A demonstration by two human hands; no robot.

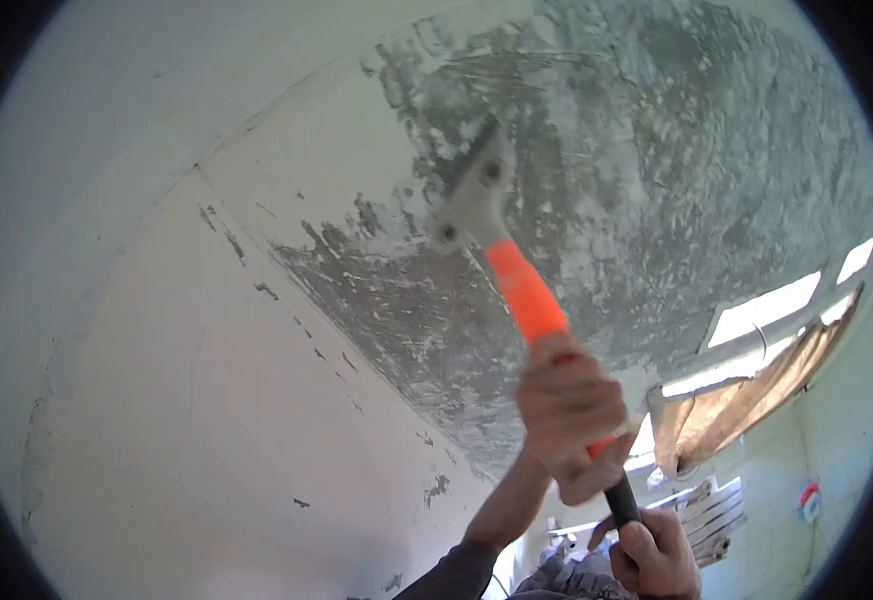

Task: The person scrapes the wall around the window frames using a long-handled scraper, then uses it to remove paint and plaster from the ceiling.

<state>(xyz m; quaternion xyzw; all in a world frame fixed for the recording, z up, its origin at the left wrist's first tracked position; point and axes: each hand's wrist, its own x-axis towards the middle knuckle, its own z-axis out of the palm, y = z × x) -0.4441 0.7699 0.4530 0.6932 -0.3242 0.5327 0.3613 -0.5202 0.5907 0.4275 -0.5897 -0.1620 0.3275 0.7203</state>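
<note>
I look up at a ceiling whose white paint [206, 400] is partly scraped off to bare grey plaster [636, 160]. A long scraper with a white head [476, 190], an orange shaft [526, 295] and a black lower grip [621, 500] presses its blade against the edge of the grey patch. My left hand [568, 420] is closed round the shaft where orange meets black, its forearm coming up from the lower left. My right hand [656, 555] grips the black end just below it.
A bright window [766, 310] sits at the right with a brownish cloth [746, 400] hanging loosely under it. Below it is a white radiator [711, 515]. A small red and white object [808, 500] is fixed on the pale wall.
</note>
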